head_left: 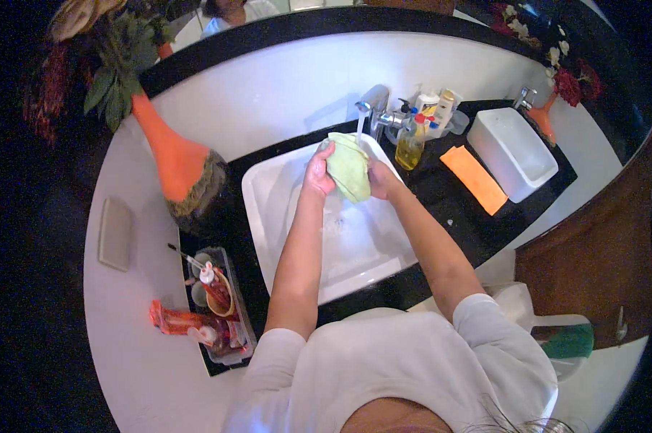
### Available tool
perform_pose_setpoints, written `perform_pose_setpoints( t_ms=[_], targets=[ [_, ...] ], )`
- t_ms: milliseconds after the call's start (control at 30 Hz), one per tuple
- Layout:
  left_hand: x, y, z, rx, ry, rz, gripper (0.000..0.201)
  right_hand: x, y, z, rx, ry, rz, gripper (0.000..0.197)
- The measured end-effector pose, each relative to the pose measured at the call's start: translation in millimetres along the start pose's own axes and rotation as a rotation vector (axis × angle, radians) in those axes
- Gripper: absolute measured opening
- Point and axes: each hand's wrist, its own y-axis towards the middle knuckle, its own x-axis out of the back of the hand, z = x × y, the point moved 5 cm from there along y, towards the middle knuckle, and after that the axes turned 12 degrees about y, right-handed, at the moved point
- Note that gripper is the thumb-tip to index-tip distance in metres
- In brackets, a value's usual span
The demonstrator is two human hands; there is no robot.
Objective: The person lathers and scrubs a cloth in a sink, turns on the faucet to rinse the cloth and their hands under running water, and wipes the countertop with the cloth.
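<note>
Both of my hands grip a light green cloth (pixel 349 169) over the white square sink (pixel 297 245). My left hand (pixel 320 172) has its thumb on the cloth's near left side, fingers closed round it. On the other side my right hand (pixel 381 179) holds the cloth's right edge, its fingers partly hidden behind the fabric. Water runs from the chrome faucet (pixel 375 101) just behind the cloth; whether the stream meets the fabric is hard to make out. The basin's drain shows faintly below my hands.
Right of the faucet stand a bottle of yellow liquid (pixel 409 150) and several toiletry bottles (pixel 441 115). A folded orange cloth (pixel 474 179) lies beside a small white basin (pixel 513 153). An orange vase (pixel 169 159) and a clear tray of bottles (pixel 243 317) sit at left.
</note>
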Motion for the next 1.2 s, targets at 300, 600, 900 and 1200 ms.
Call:
perform_pose_setpoints(
  t_ms=[300, 600, 900, 1200],
  targets=[
    [74, 16, 14, 0.175, 1.223, -0.318, 0.036, -1, 8, 65, 0.343, -0.591, 0.014, 0.024],
    [67, 38, 54, -0.180, 1.469, -0.342, 0.041, -57, 15, 31, 0.445, -0.660, -0.107, 0.020],
    [41, 105, 81, 0.233, 1.912, -0.172, 0.044, -36, 48, 30, -0.051, 0.777, 0.088, 0.022],
    [45, 110, 116, 0.142, 1.979, -0.081, 0.044, -140, -74, 3, 0.481, -0.887, 0.221, 0.018]
  ],
)
